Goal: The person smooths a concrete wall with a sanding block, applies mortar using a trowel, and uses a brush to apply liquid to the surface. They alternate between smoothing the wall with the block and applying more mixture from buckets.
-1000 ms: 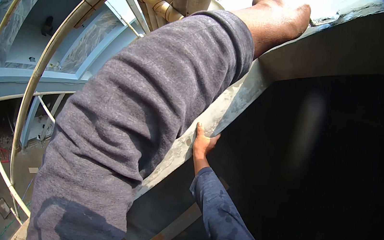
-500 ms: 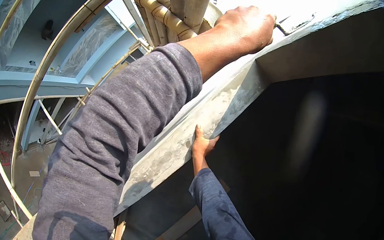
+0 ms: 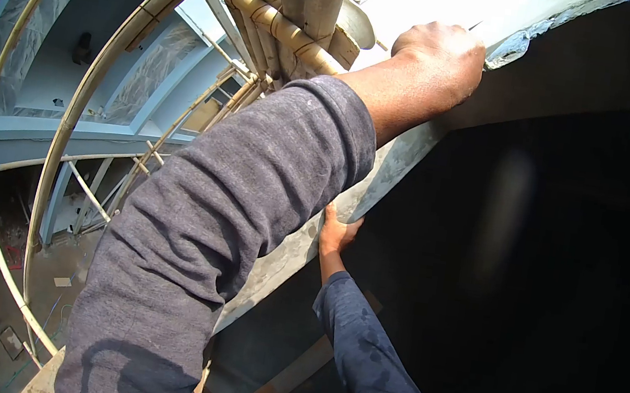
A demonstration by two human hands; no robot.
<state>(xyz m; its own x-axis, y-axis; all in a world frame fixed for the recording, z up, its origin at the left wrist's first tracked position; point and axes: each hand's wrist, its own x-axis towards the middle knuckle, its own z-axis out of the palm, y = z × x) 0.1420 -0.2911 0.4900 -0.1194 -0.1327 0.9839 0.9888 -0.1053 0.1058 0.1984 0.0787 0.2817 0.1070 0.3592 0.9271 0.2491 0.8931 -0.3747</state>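
Observation:
My left hand (image 3: 441, 58), at the end of a grey sleeve, is closed in a fist low over the bright top of the concrete ledge (image 3: 282, 268). What it grips looks like a trowel; the fist hides nearly all of it, and only a thin dark tip shows beyond the knuckles. Wet grey mortar (image 3: 516, 46) lies along the ledge's ragged edge beside this hand. Lower down, my right hand (image 3: 335, 235) grips the ledge's side edge, thumb up along its face, its fingers partly hidden.
Lashed bamboo poles (image 3: 274, 24) rise at upper left, beside a pale round pan (image 3: 358, 23). Curved bamboo scaffolding (image 3: 71, 117) stands on the left above a ground floor far below. A dark opening (image 3: 524, 303) drops away on the right. Another person (image 3: 81, 49) is in the distance.
My left hand has moved right along the ledge top, and the trowel's dark shank is now mostly hidden. More of the pan shows. My right hand keeps its hold on the edge.

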